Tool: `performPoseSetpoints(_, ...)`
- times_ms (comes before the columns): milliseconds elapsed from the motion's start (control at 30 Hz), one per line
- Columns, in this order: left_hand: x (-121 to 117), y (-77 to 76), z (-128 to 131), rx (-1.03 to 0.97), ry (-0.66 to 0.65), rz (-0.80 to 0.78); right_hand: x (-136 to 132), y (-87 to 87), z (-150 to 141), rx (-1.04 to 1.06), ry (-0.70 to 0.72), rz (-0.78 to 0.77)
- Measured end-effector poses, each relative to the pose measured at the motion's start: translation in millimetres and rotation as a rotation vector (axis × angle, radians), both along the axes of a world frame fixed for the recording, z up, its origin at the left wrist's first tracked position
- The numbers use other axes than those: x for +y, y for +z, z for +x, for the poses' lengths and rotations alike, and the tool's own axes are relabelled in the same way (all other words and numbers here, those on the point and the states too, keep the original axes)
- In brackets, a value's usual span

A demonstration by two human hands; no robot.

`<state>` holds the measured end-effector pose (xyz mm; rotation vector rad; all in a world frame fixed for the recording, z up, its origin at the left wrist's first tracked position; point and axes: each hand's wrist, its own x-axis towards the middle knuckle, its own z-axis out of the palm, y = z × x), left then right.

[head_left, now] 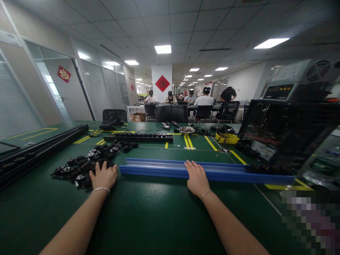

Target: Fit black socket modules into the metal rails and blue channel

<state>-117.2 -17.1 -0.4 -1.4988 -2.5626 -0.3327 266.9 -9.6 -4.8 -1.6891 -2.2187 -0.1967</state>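
Note:
My left hand (103, 176) rests at the near edge of a heap of small black socket modules (87, 161) on the green table (148, 216), its fingers curled into the pile; what they hold is hidden. A long blue rail (228, 173) lies across the table in front of me. Near the rail's middle lies my right hand (197, 177), palm down with the fingers together over its near edge. Both wrists wear thin bracelets.
A black power strip (138, 138) lies further back, with a metal bowl (186, 130) and a yellow tray (226, 138) beyond. An open computer case (287, 131) stands at the right. Long black rails (39, 148) lie at the left. Several people sit at a far table (186, 101).

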Motion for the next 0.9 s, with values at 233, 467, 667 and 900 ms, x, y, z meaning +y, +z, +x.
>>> performPoseSetpoints(233, 1, 7.7, 65, 0.11, -0.256, 0.258, 0, 1.0, -2, 0.032, 0.032, 0.003)
performPoseSetpoints(467, -7, -6.7, 134, 0.061, -0.579, 0.263, 9, 18.8, 62, 0.258, -0.257, 0.279)
performPoseSetpoints(667, -15, -19.2, 136, 0.118, -0.584, 0.281, 7, 17.4, 144, 0.51, -0.87, 0.479)
performPoseSetpoints(900, -21, -23.0, 139, 0.136, -0.584, 0.285, 12, 4.3, 165, 0.51, -0.838, 0.353)
